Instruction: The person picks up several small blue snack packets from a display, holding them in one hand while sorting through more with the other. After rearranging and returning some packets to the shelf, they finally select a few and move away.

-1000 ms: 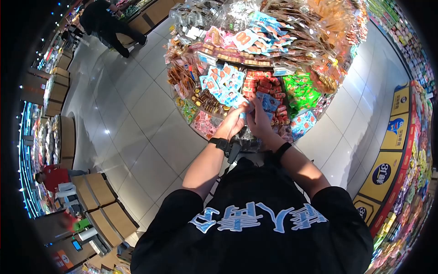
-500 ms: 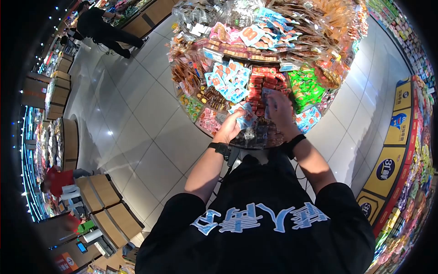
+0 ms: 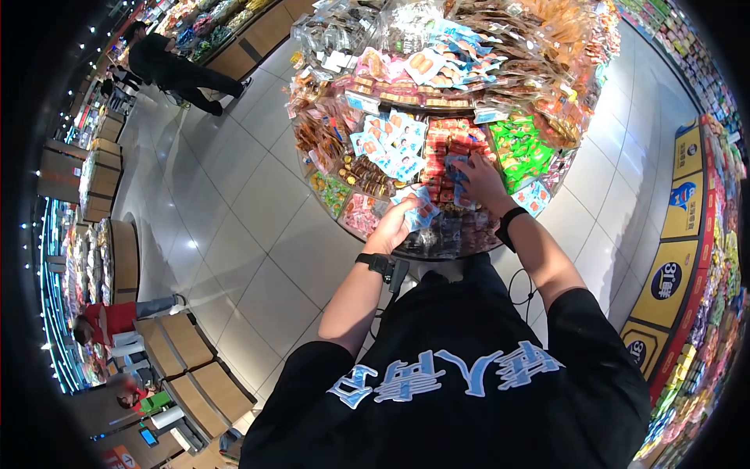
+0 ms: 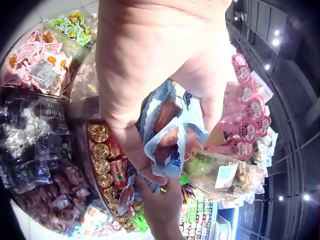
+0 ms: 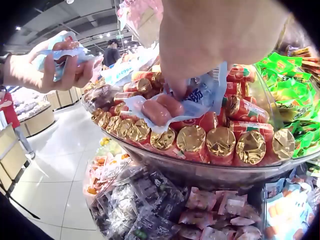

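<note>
My left hand [image 3: 390, 227] grips light-blue sausage packets [image 3: 423, 211] at the near left rim of the round display. In the left wrist view the fingers wrap round the packets [image 4: 167, 135], sausages visible through the film. My right hand [image 3: 486, 184] reaches over the red rolls [image 3: 445, 141]; in the right wrist view its fingers hold a blue packet with two sausages [image 5: 162, 110], which lies on the gold-ended rolls [image 5: 192, 140]. Part of that hand's grip is hidden behind the wrist. More blue-and-white packets [image 3: 391, 144] lie in the compartment left of the rolls.
Green packets [image 3: 522, 152] fill the bin right of the rolls. Dark wrapped sweets [image 5: 142, 200] lie below the raised rim. A person in black [image 3: 176, 66] stands at the upper left, and a person in red [image 3: 117, 322] near counters [image 3: 183, 344] at the left.
My hands were together over the display a second ago. The right hand has moved away to the right, over the red rolls, while the left stays near the rim with packets.
</note>
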